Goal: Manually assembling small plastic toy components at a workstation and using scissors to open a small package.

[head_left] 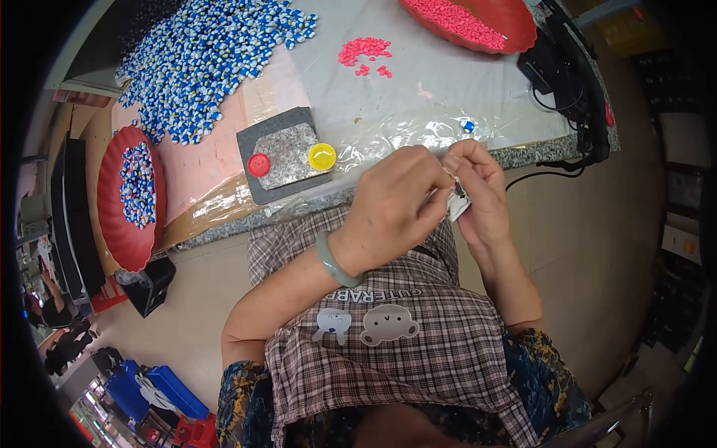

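Observation:
Just off the near edge of the table, my left hand (pixel 396 201), with a pale green bangle on its wrist, meets my right hand (pixel 485 198). Their fingers are pinched together around a small white piece with a dark part (pixel 458 203), half hidden by the fingertips. Its kind cannot be made out. Beyond the hands lies a single small blue-and-white piece (pixel 467 127). To the left, a speckled stone slab (pixel 287 153) rests on a dark grey mat (pixel 250 142). On it sit a small red cap-like dish (pixel 258 165) and a yellow one (pixel 322 157).
A large heap of blue-and-white pieces (pixel 202 67) covers the far left. Small pink pieces (pixel 364 51) lie mid-table. A red bowl of pink pieces (pixel 523 33) is far right; another red bowl (pixel 112 194) hangs over the left edge. Black cables (pixel 579 142) run along the right.

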A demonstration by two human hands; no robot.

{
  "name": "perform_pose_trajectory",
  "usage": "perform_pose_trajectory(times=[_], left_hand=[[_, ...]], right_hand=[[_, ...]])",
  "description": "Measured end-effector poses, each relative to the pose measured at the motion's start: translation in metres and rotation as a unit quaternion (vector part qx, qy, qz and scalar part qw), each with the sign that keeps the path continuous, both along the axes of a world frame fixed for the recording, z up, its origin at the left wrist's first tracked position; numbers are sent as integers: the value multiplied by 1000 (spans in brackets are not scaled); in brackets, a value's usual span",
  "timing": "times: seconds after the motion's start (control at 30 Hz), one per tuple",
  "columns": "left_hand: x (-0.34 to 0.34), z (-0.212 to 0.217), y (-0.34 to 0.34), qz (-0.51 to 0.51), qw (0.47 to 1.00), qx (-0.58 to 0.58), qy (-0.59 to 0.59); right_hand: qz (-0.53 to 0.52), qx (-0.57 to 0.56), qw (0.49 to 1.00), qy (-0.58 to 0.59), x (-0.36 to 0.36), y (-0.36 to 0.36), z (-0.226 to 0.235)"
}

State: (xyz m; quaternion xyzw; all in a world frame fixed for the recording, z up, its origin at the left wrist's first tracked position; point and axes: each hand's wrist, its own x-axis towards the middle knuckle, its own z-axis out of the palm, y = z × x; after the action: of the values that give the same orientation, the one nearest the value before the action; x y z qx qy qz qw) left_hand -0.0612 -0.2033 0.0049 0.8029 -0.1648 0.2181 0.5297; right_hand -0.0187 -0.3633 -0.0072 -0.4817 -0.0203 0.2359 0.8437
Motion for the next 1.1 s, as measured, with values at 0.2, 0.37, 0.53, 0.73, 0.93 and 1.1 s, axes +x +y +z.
perform_pose_trajectory(times=[0.2,0.37,0.53,0.73,0.93,1.1], left_hand=[[-3,3,0,18,981,-141,129],[-3,3,1,25,978,-141,149],[-5,-6,5,-45,935,-264,233],[-3,-13,7,-112,911,-327,226],[-2,-14,3,-114,883,-393,231],[-3,-7,2,-23,945,-250,211]], right_hand=[[-15,8,999,-30,-2,-3,4],[2,-136,970,-200,-14,-2,14],[-24,-67,987,-146,-12,-4,1],[-17,-11,995,-99,-12,-8,-2],[-17,-16,993,-114,-11,-8,-1],[-45,-130,966,-218,-11,-8,4]])
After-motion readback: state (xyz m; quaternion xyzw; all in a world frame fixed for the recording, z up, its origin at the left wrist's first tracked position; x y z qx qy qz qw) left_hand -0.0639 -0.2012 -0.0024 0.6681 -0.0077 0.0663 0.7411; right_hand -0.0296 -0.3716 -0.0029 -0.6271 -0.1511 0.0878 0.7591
